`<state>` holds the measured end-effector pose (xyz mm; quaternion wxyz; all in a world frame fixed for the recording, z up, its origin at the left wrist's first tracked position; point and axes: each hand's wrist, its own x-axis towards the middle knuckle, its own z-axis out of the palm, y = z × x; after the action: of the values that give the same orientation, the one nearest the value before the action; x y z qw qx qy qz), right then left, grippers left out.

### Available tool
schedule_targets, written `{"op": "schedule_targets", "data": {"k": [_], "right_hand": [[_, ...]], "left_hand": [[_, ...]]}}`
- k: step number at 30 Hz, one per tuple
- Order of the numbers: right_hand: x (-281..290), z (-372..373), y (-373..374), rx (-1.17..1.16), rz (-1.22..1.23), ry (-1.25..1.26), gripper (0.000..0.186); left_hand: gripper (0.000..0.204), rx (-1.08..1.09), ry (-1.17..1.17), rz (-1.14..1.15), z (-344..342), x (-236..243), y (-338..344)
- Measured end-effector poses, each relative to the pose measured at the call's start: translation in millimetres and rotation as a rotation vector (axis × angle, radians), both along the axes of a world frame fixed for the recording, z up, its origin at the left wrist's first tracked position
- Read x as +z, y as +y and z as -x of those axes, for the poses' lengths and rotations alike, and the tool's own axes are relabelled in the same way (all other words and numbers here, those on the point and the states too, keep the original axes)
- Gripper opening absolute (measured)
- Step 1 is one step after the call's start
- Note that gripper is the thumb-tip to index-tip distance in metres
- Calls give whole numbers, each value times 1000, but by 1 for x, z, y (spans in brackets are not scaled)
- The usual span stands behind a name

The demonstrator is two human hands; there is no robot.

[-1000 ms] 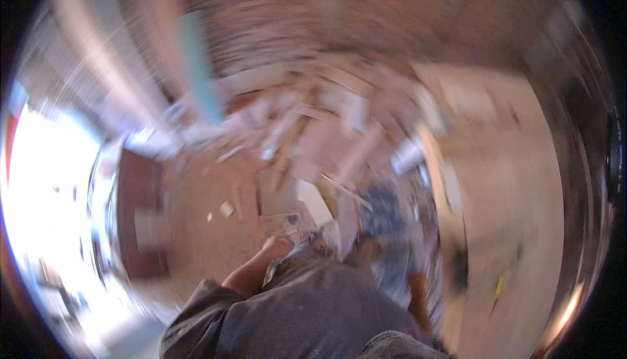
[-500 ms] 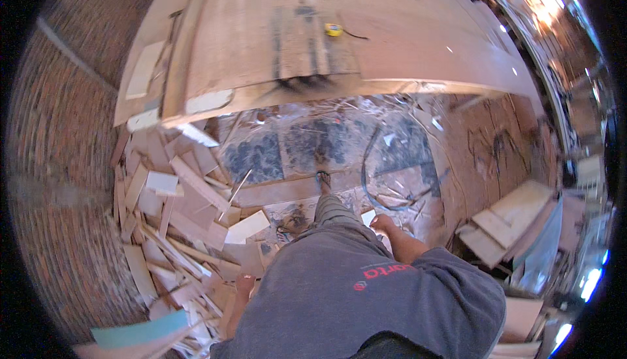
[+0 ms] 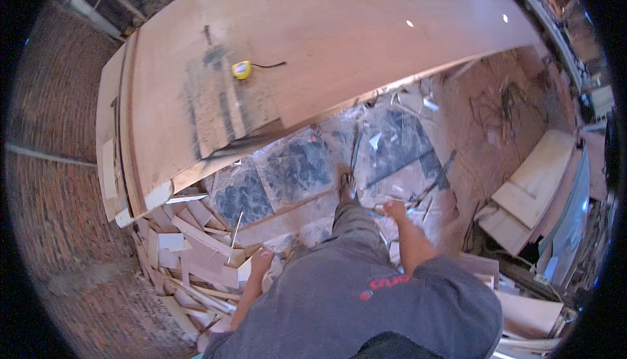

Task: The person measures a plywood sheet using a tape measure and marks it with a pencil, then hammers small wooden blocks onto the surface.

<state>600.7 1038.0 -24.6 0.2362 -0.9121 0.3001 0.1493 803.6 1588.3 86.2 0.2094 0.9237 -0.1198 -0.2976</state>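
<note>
One brick wall [image 3: 62, 222] is seen at far left. One heap of scraps [image 3: 199, 238], too overlapped for an exact count, lies on the floor below the tabletop [image 3: 339, 39]. One yellow tape measure [image 3: 241, 70] is placed on the tabletop. Two hands are seen. The left hand [image 3: 262, 261] is loosely curled near the scraps; whether anything is gripped cannot be told. At least three dark panels [image 3: 300, 163] are laid ahead of one foot [image 3: 347, 179]. The right hand [image 3: 395, 209] is bent inward above the floor; its grip cannot be determined. Several boards [image 3: 535, 183] are stacked at right. Compared with the earlier frame, both hands have been moved forward; the tape measure appears farther left.
</note>
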Motion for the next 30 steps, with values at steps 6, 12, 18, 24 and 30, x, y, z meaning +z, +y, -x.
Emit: {"op": "schedule_targets", "data": {"k": [6,12,18,24,30], "right_hand": [[-3,-139,-153,-359,-390,-34,18],[41,-300,-211,-1361,-1517,-513,35],[42,-360,-213,-1571,-1620,-586,30],[-32,-329,-226,-1832,-1831,-1050,20],[11,-273,-225,-2231,-1273,-1201,17]], "left_hand": [[21,38,-55,59,-47,91,-187],[11,-52,-557,215,-127,180,-306],[14,-75,-829,249,-277,212,-356],[47,-56,-934,36,-426,188,-383],[74,-235,-695,-111,-503,131,-373]]}}
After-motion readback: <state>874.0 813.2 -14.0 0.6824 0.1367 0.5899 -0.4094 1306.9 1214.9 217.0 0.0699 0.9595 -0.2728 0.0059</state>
